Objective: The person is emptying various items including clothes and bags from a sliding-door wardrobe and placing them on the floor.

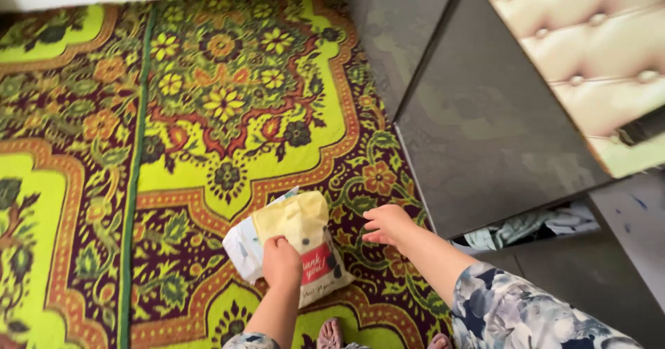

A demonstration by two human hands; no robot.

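Note:
My left hand (281, 261) is closed around a small bundle: a pale yellow cloth (294, 219) on top, a white packet with a red label (320, 269) and a light patterned piece (242, 246) behind it. The bundle hangs above the patterned carpet (208, 113). Just right of the bundle, my right hand (388, 224) holds nothing, its fingers loosely curled and pointing left. Both sleeves have a grey-blue floral print. My toes (331, 334) show at the bottom edge.
A dark glossy panel (485, 134) stands at the right, with crumpled cloth (526, 226) underneath it. A cream tufted headboard or cushion (589, 51) fills the upper right. A white wall base runs along the top.

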